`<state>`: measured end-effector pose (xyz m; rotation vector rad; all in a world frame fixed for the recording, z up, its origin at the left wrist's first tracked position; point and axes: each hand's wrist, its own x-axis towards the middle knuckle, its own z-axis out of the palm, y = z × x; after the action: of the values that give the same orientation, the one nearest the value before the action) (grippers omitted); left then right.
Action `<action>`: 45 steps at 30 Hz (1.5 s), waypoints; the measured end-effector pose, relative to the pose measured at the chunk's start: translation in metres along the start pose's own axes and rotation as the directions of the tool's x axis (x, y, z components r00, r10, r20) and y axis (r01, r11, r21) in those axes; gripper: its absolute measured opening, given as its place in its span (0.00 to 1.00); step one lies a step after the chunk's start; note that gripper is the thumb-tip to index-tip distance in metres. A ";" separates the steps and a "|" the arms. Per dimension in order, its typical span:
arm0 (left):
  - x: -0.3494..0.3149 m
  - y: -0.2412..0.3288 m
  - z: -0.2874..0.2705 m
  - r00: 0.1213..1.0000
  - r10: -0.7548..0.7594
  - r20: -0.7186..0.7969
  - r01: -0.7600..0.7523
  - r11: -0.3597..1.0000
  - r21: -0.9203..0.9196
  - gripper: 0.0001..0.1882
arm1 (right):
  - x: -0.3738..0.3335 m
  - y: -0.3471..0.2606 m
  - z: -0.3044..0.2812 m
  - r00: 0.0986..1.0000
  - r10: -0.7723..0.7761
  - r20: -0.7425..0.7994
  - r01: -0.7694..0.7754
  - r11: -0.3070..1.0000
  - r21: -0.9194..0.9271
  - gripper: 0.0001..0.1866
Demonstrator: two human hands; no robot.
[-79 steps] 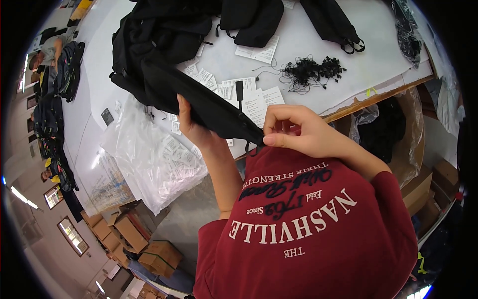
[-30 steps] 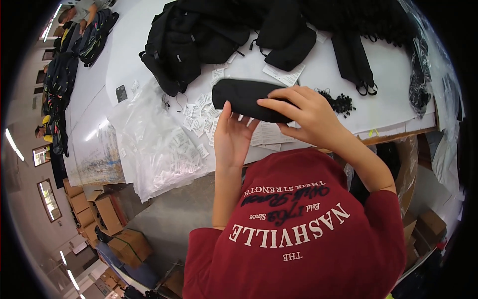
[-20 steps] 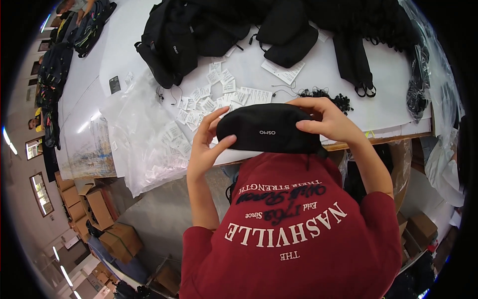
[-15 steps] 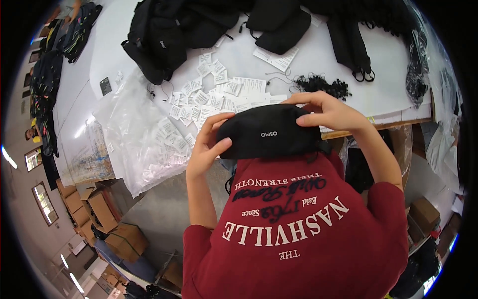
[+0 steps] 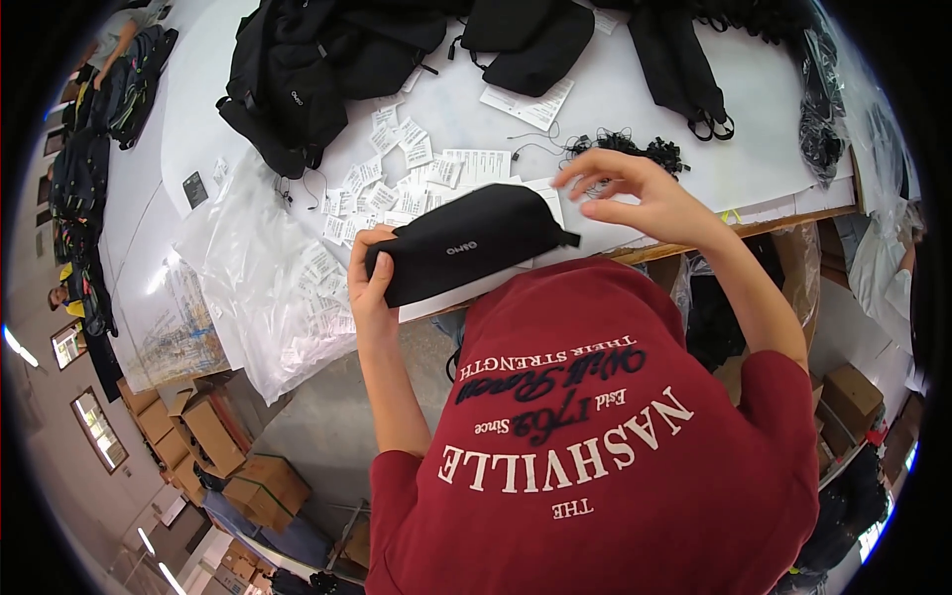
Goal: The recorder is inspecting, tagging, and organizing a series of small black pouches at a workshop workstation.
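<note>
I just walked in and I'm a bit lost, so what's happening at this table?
A person in a dark red shirt is handling a black pouch at the table's edge. The left hand grips one end. The right hand is off the pouch, its fingers spread near a tangle of black cords. Loose white tags lie beyond the pouch, a clear plastic bag is to the left, and more black bags are piled at the far side.
</note>
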<state>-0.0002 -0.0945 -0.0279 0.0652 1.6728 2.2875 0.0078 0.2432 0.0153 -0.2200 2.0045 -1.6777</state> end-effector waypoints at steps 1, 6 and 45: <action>0.001 0.004 0.005 1.000 -0.004 0.028 0.003 1.000 0.021 0.12 | 0.003 -0.004 0.008 0.985 -0.120 -0.126 0.119 0.993 -0.012 0.19; 0.005 0.001 0.020 0.993 0.036 0.110 -0.037 0.999 0.012 0.13 | 0.014 -0.022 0.014 0.995 -0.101 0.003 0.101 0.994 -0.041 0.19; -0.014 0.172 0.123 0.194 0.821 0.537 -0.469 0.559 -0.684 0.13 | -0.009 0.062 -0.094 0.405 -0.579 -0.707 -0.194 0.702 -0.686 0.13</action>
<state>0.0020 -0.0313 0.1748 1.8645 0.6275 2.3254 -0.0176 0.3424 -0.0316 0.3119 3.5931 -1.0807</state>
